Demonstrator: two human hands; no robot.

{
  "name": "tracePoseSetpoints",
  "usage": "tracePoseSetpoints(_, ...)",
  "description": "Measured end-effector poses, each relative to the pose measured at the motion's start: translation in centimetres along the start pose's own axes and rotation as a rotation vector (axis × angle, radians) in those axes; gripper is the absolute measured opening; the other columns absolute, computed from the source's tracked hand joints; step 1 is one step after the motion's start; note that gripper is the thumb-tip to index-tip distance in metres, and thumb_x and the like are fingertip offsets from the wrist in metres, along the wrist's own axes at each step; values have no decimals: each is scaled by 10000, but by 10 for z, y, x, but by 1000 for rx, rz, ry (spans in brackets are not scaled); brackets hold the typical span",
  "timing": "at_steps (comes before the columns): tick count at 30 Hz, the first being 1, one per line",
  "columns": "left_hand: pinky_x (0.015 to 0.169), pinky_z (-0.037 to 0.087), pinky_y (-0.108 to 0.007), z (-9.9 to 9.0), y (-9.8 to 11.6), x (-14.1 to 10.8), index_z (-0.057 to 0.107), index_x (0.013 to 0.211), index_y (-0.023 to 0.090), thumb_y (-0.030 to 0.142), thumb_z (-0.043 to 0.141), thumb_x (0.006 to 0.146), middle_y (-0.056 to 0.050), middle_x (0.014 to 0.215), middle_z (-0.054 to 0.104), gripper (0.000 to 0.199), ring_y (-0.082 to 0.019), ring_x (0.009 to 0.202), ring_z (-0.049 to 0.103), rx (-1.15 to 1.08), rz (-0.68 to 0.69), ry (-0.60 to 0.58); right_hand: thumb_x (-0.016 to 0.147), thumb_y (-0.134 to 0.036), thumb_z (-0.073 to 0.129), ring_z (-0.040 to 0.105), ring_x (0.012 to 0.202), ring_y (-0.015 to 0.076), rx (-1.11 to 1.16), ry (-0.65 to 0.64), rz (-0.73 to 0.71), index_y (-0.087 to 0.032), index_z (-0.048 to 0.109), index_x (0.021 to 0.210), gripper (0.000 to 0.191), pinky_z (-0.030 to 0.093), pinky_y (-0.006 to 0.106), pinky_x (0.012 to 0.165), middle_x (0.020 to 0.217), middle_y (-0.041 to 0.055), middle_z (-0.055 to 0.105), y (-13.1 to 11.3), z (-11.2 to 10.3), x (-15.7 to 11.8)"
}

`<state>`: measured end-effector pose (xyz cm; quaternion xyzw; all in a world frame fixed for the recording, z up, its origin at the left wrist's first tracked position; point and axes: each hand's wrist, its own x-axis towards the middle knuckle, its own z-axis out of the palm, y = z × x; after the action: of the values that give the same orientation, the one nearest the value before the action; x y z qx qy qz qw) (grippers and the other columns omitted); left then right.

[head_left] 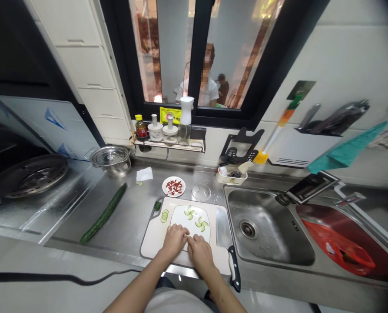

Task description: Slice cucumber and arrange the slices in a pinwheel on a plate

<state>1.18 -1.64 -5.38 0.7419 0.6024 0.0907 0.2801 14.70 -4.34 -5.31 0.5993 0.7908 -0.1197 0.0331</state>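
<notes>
Over the near edge of a white square plate (pixel 177 217), my left hand (pixel 175 239) and my right hand (pixel 200 252) meet with fingertips bent together. A bit of pale green, apparently cucumber slice, shows between them; the rest is covered by the fingers. On the plate, two pinwheels of cucumber slices (pixel 201 224) lie toward the far and right side. The plate rests on a cutting board (pixel 154 239). At the board's left are a small stack of cucumber slices (pixel 164 216) and a cucumber end (pixel 157 205). A kitchen knife (pixel 224 228) lies along its right side.
A whole cucumber (pixel 104 213) lies on the steel counter, left of the board. Behind the board stands a small dish of chopped red pieces (pixel 174 187). The sink (pixel 262 230) is to the right, a lidded pot (pixel 111 161) at the back left.
</notes>
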Motion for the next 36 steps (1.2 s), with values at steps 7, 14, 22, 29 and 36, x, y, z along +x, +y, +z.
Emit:
tracePoseSetpoints(7, 910, 323, -339, -1, 1, -2, 679, 1008, 241, 207, 464, 871, -52, 1028, 659, 257, -206, 1027, 529, 43, -3, -2, 927, -176, 368, 583, 943, 216, -8, -51, 12, -240, 638, 1096, 324, 394, 289, 718, 995, 80, 643, -3, -4, 2)
tracePoseSetpoints(14, 892, 361, -325, 3, -6, 4, 702, 959, 234, 190, 497, 841, -45, 974, 681, 241, -200, 973, 563, -54, 1, 69, 909, -171, 388, 572, 951, 217, -4, -75, 4, -227, 632, 1072, 299, 385, 286, 711, 1011, 87, 635, -3, -4, 5)
tracePoseSetpoints(22, 837, 414, -279, -28, -63, 27, 687, 1036, 204, 225, 468, 864, -77, 1022, 685, 279, -202, 975, 601, -29, -328, 356, 882, -132, 393, 563, 961, 216, -3, -116, -10, -196, 620, 1058, 295, 384, 284, 712, 1037, 100, 629, -4, -8, 7)
tracePoseSetpoints(29, 812, 445, -301, -43, -72, 50, 687, 984, 168, 301, 461, 869, -131, 1043, 662, 287, -227, 955, 631, 159, -405, 214, 881, -122, 395, 569, 951, 217, -3, -110, -7, -176, 628, 1022, 277, 381, 295, 716, 1034, 109, 636, -6, -10, 7)
tracePoseSetpoints(36, 833, 463, -301, -44, -68, 58, 674, 992, 146, 270, 473, 852, -145, 1061, 650, 275, -238, 984, 630, 233, -426, 151, 918, -188, 378, 570, 926, 214, 1, -94, 9, -162, 634, 951, 260, 367, 291, 705, 999, 110, 642, -8, -10, 6)
